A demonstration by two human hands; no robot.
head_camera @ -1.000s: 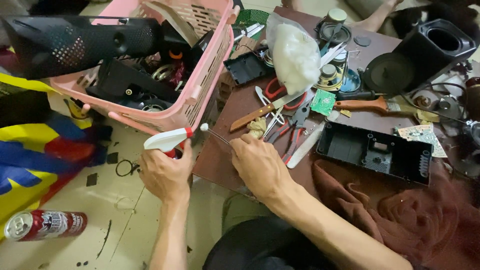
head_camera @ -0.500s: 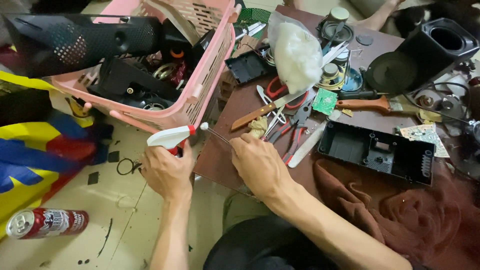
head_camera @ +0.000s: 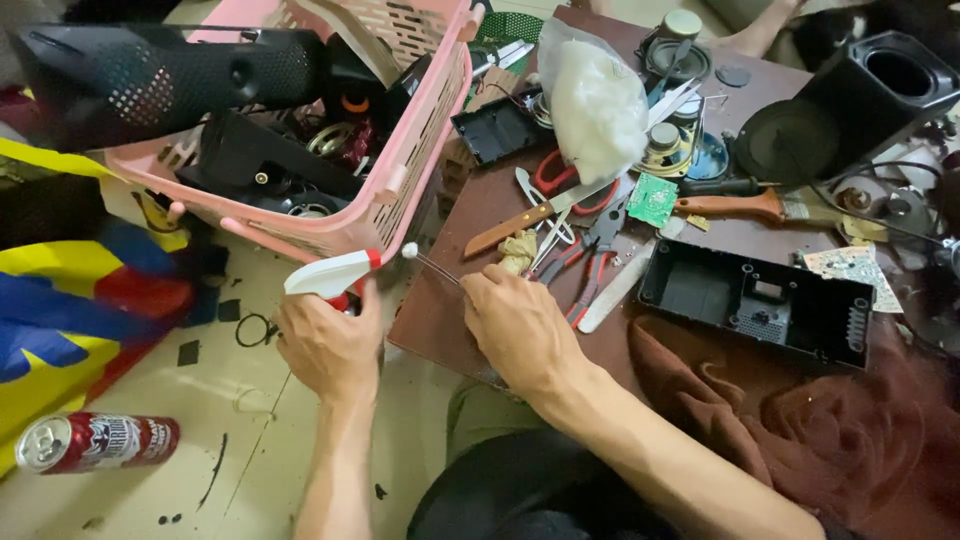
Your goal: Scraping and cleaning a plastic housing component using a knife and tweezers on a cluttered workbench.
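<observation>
The left hand [head_camera: 325,345] has its fingers [head_camera: 355,318] wrapped tight round the neck of a spray bottle [head_camera: 330,275], white trigger head with a red collar, nozzle aimed right toward the table's edge. The right hand [head_camera: 520,325] sits just across from it, fingers [head_camera: 480,285] pressed together and pinching the thin straw [head_camera: 430,265] that runs out from the nozzle; they rest on the near edge of the brown table [head_camera: 440,320]. Bottle and straw hang in the gap between the pink basket [head_camera: 400,190] and the table, above the floor.

By the look of it, this is the aiming step: the straw is being steadied, the trigger not visibly squeezed. The next move would call for a still straw tip and a gentle pull, I'd say, because the tip sits close to the clutter.

Just past the right hand lie a crumpled rag [head_camera: 518,250], a wooden-handled knife [head_camera: 530,215], pliers [head_camera: 590,255] and red-handled scissors [head_camera: 560,180]. Further out sit a black plastic casing [head_camera: 755,305], a small green circuit board [head_camera: 652,200], a paintbrush [head_camera: 745,207] and a black speaker box [head_camera: 880,85]. A drinks can [head_camera: 95,440] lies on the floor at the left.
</observation>
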